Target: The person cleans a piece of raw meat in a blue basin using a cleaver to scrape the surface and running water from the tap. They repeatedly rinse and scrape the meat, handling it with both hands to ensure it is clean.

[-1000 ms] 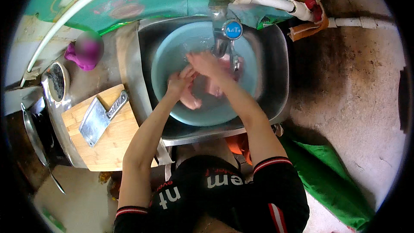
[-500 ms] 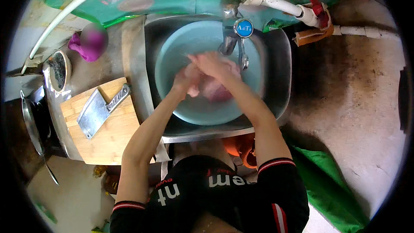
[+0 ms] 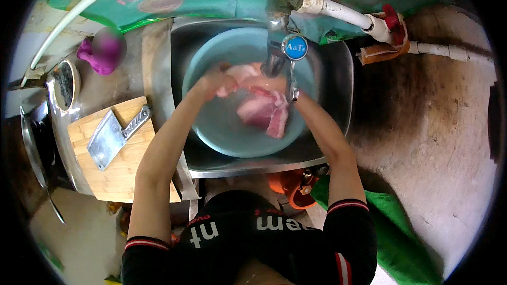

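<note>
Pink raw meat with pale fat (image 3: 264, 112) lies in a light blue basin (image 3: 211, 140), in water. My left hand (image 3: 214, 82) grips the meat's left end near the basin's left side; motion smears its fingers. My right hand (image 3: 275, 83) reaches in from the right and lies at the upper part of the meat. The tap's spout and lever (image 3: 294, 74) cover part of that hand, and its fingers blend with the meat, so their pose is unclear.
The basin stands in a steel sink (image 3: 340, 105). Left of it, a cleaver (image 3: 108, 140) lies on a wooden board (image 3: 142, 179). Beyond are a bowl with dark contents (image 3: 64, 87) and a purple cloth (image 3: 100, 60). A pan (image 3: 33, 145) sits far left; white pipes (image 3: 343, 11) run behind.
My hands have moved apart, the left one leftward and the right one rightward behind the tap. The meat between them now shows spread out. The whole view has shifted slightly.
</note>
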{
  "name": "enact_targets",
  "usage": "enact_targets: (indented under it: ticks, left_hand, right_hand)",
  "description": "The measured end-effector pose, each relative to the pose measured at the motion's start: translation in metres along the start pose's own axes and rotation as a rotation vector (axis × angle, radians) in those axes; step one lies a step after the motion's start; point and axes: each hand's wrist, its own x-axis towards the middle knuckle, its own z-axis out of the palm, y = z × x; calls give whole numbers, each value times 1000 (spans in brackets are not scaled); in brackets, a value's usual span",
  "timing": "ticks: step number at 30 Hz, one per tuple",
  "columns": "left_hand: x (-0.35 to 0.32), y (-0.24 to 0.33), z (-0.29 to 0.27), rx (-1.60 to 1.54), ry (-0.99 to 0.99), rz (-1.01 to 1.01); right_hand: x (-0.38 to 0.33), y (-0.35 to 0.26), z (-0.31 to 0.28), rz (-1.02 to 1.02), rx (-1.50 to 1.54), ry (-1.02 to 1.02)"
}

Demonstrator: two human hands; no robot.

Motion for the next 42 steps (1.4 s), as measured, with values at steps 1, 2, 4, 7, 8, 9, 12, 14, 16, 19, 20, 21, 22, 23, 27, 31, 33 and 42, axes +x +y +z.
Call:
enact_targets:
  ticks: [1, 2, 4, 7, 8, 9, 12, 14, 16, 19, 20, 21, 22, 23, 27, 31, 33, 42]
  left_hand:
    - [4, -1, 0, -109, 124, -24]
    - [5, -5, 2, -139, 195, 5]
    - [6, -21, 15, -199, 336, 65]
    - [2, -21, 43, -113, 486, 173]
    - [-4, -11, 45, -98, 496, 187]
    - [-9, -2, 47, -85, 505, 200]
    - [14, -13, 22, -149, 490, 184]
    - [18, -9, 20, -136, 520, 138]
    - [18, -5, 28, -203, 496, 92]
    - [21, -17, 46, -536, 522, 201]
    - [23, -27, 46, -630, 541, 206]
    - [19, -26, 47, -703, 553, 132]
    - [17, -24, 47, -688, 528, 150]
    - [15, -21, 47, -673, 502, 167]
    - [26, -20, 31, -580, 354, 148]
    - [40, -34, 20, -516, 313, 96]
    - [38, -31, 21, -506, 297, 86]
    - [19, -20, 21, -509, 290, 68]
  right_hand:
    - [-3, 2, -1, -25, 44, 76]
    - [-6, 4, 1, -20, -93, 155]
    - [-13, 1, 5, -13, -369, 311]
    - [7, 63, -1, -312, -743, 614]
    - [13, 74, -1, -364, -817, 699]
    - [19, 76, 1, -345, -817, 761]
    - [9, 50, 19, -273, -528, 695]
    - [-6, 35, 22, -208, -520, 512]
    - [-7, 32, 11, 85, 161, 201]
    - [-7, 17, 10, 178, 467, 103]
    - [-10, 14, 15, 158, 454, 134]
    - [-12, 13, 18, 105, 371, 201]
    - [-15, 14, 22, 52, 289, 268]
    - [-17, 13, 25, -2, 206, 334]
    - [-29, 3, 22, -36, 248, 235]
    - [-36, -6, 21, 11, 194, 185]
    - [-37, -10, 18, 63, 196, 149]
    - [-9, 20, -11, 128, 102, 106]
